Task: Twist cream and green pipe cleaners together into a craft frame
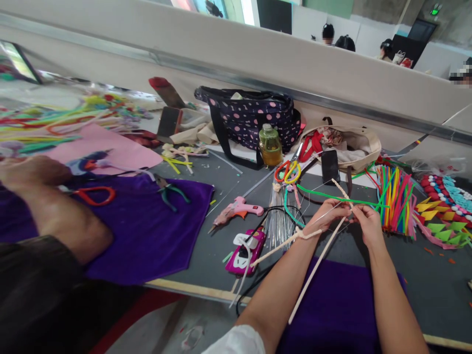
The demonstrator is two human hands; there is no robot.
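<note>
My left hand [329, 215] and my right hand [368, 222] meet above the table, fingertips pinched close together on a cream pipe cleaner [320, 269]. Its long end slants down toward me, and a short twisted end pokes up beyond my fingers. The exact crossing of the strands is hidden by my fingers. Another cream pipe cleaner [277, 249], with a twisted knot, lies across my left forearm. Behind my hands, a green pipe cleaner [324, 194] stretches sideways. Thin clear strands [280, 228] lie bunched left of my forearm.
A pink glue gun [238, 212] and a magenta power strip [246, 251] lie to the left, with scissors [289, 169] and a phone [330, 167] behind. Colourful pipe cleaners [396, 199] lie right. Another person's arm [70, 221] rests over purple cloth [158, 231] holding pliers [167, 191].
</note>
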